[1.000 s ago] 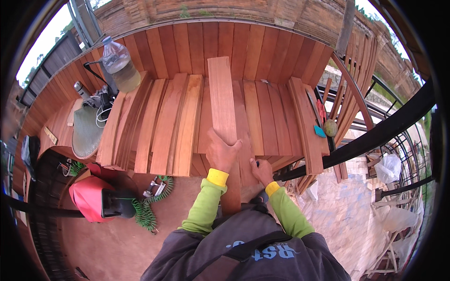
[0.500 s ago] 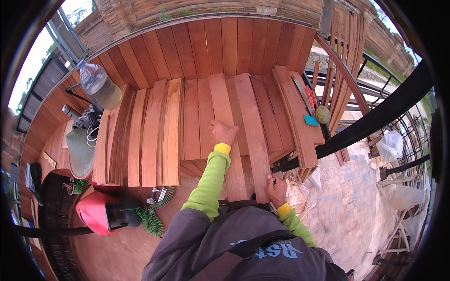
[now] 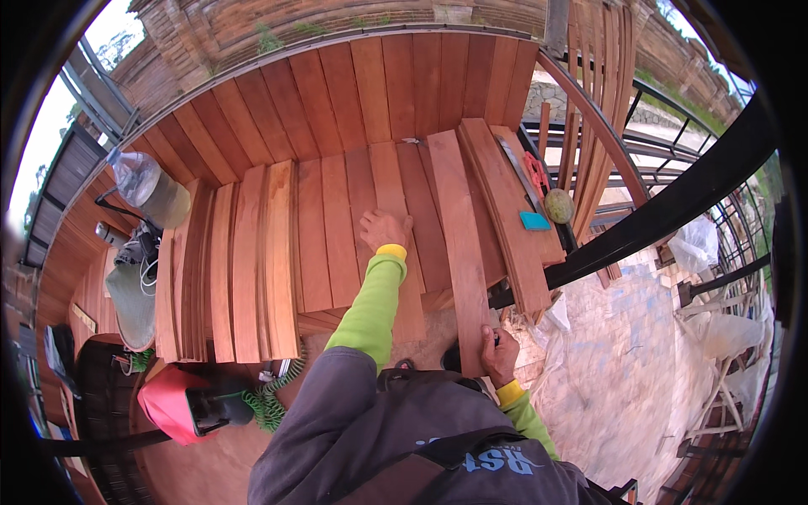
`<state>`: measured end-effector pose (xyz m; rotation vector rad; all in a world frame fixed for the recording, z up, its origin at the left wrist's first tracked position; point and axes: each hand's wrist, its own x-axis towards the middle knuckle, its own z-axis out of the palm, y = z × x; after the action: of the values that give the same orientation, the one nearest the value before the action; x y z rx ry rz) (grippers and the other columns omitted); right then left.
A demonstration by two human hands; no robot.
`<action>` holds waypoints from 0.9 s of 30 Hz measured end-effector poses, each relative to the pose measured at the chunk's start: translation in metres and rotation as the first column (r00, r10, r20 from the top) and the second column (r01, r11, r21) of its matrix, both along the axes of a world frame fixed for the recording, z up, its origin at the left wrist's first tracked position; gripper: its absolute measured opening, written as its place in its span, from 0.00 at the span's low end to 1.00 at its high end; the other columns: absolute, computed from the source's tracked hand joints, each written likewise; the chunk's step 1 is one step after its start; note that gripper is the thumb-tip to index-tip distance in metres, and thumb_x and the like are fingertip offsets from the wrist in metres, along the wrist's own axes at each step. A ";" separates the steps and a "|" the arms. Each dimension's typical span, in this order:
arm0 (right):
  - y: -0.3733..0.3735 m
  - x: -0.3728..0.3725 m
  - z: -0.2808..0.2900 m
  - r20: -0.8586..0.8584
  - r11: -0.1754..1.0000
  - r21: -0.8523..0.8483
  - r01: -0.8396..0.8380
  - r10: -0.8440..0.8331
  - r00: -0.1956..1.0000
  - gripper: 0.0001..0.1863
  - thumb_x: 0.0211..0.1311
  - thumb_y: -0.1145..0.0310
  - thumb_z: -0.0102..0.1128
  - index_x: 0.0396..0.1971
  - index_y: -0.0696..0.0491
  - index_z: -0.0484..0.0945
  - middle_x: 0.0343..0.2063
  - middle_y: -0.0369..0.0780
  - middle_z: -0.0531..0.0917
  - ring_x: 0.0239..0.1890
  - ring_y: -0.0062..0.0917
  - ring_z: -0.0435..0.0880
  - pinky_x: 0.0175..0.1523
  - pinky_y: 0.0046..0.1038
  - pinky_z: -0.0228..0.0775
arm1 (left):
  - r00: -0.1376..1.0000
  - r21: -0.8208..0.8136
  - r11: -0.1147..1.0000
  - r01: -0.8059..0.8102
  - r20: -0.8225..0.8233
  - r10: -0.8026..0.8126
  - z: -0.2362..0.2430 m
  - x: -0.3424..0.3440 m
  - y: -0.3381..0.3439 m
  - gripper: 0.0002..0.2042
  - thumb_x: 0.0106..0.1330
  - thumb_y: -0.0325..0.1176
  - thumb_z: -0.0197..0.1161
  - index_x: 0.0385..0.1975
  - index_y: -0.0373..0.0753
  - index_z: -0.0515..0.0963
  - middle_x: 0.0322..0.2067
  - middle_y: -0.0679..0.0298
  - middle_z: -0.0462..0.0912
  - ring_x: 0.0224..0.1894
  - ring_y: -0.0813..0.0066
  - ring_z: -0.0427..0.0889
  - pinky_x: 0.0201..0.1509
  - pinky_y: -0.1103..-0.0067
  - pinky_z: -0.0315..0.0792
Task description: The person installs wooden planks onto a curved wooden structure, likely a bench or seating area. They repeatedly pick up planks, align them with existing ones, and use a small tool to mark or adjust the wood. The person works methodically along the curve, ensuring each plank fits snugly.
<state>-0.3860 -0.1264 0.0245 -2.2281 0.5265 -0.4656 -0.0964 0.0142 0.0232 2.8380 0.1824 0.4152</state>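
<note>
My left hand (image 3: pixel 385 231) lies on a reddish-brown plank (image 3: pixel 411 307) in the middle of the bench, fingers apart and pressing down on the wood. A second loose plank (image 3: pixel 457 227) lies at a slant to its right, its near end reaching toward my body. My right hand (image 3: pixel 500 353) is closed at that near end, its thumb along the plank's edge. A small dark object shows at its fingers, too little visible to name. Near the loose plank's far end sits a small pale metal piece (image 3: pixel 411 140).
Stacked planks (image 3: pixel 240 261) stand left, more planks (image 3: pixel 505 210) right, carrying a handsaw (image 3: pixel 520 172), a turquoise block (image 3: pixel 534 220) and a greenish oval object (image 3: pixel 559 205). A water bottle (image 3: pixel 150 187) is far left. A black rail (image 3: pixel 665 206) crosses at right; a green coiled hose (image 3: pixel 268 408) hangs lower left.
The plank under my left hand has slid away from me, and the hand has loosened from its edges. The slanted plank at my right hand has shifted right, away from it. My view has turned slightly.
</note>
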 end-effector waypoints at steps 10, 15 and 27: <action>-0.015 0.001 -0.014 0.036 1.000 -0.004 0.009 -0.009 0.999 0.21 0.62 0.58 0.56 0.17 0.59 0.71 0.13 0.48 0.70 0.16 0.39 0.69 0.23 0.35 0.59 | 0.949 -0.542 0.839 0.044 -0.240 -0.205 -0.007 -0.193 0.068 0.26 0.61 0.54 0.56 0.34 0.31 0.71 0.27 0.49 0.76 0.31 0.49 0.78 0.34 0.62 0.73; -0.002 0.016 0.000 0.038 0.993 0.119 -0.007 0.002 0.999 0.23 0.64 0.57 0.55 0.16 0.60 0.70 0.09 0.42 0.64 0.15 0.22 0.61 0.22 0.29 0.58 | 0.850 -0.898 0.202 -0.391 -0.437 -0.295 -0.026 -0.191 0.055 0.27 0.65 0.56 0.51 0.26 0.30 0.75 0.13 0.58 0.76 0.13 0.69 0.77 0.15 0.76 0.70; 0.005 -0.008 0.001 0.045 0.993 0.114 0.009 -0.015 0.999 0.24 0.65 0.57 0.53 0.15 0.60 0.66 0.11 0.36 0.62 0.18 0.18 0.58 0.22 0.27 0.54 | 0.950 -0.974 0.067 -0.214 -0.224 -0.217 -0.041 -0.196 0.032 0.22 0.69 0.49 0.49 0.27 0.32 0.72 0.13 0.63 0.72 0.10 0.77 0.72 0.09 0.80 0.65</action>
<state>-0.3935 -0.1209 0.0258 -2.1019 0.5294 -0.4800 -0.2927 0.0458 -0.0182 1.3736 0.3554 -0.2083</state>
